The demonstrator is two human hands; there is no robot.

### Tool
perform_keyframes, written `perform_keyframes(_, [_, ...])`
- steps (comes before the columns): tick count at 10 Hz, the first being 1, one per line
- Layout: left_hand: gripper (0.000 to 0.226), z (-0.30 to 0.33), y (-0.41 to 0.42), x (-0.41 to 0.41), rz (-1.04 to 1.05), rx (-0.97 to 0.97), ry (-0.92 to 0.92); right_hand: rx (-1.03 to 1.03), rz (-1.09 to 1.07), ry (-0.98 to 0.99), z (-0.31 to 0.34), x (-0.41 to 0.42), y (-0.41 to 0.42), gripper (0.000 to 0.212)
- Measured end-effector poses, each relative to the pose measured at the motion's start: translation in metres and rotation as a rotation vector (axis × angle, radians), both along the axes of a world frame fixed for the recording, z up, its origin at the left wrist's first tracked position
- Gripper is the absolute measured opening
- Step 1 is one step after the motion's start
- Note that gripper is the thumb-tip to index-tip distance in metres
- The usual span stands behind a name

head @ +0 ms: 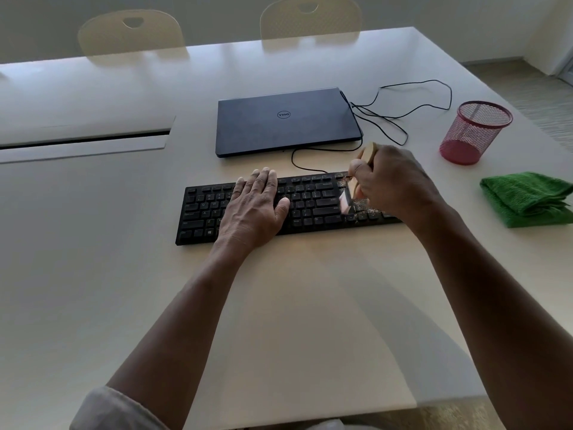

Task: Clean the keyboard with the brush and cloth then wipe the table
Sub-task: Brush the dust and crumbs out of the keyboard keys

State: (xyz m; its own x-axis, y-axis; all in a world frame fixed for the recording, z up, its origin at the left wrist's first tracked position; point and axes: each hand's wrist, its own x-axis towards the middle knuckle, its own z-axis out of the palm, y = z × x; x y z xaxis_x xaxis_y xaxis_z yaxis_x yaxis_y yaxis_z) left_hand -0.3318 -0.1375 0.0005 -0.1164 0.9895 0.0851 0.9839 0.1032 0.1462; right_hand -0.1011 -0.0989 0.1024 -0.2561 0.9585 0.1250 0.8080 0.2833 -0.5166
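Here the black keyboard (pixel 288 209) lies on the tabletop (pixel 124 274), long axis left to right, just nearer than the closed laptop (pixel 286 121). Left hand (pixel 255 206) rests flat on its middle keys, fingers straight. Right hand (pixel 389 181) grips the wooden brush (pixel 356 181), bristles pointing down onto the right-end keys amid crumbs; the folded green cloth (pixel 527 198) sits well right.

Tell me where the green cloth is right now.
In the head view the green cloth lies folded on the table at the far right, just right of the keyboard and in front of the red mesh cup.
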Motion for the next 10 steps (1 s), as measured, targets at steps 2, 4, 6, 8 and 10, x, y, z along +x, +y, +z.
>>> perform_keyframes(2, [0.068, 0.001, -0.001, 0.001, 0.001, -0.006, -0.002, -0.057, 0.049, -0.028, 0.001, 0.007, -0.007, 0.034])
perform_keyframes(4, [0.068, 0.001, -0.001, 0.001, 0.0, -0.008, 0.004, -0.01, 0.023, -0.029, 0.009, 0.014, -0.008, 0.032])
perform_keyframes(6, [0.068, 0.0, 0.0, 0.001, -0.002, -0.018, 0.008, -0.039, 0.084, 0.02, 0.0, 0.011, -0.011, 0.031])
perform_keyframes(8, [0.068, 0.0, 0.0, 0.0, -0.002, -0.011, 0.003, -0.017, 0.047, -0.017, 0.008, 0.021, -0.007, 0.032])
perform_keyframes(10, [0.068, 0.0, 0.0, 0.001, -0.003, -0.012, 0.001, -0.017, 0.068, 0.099, -0.005, 0.013, -0.007, 0.03])
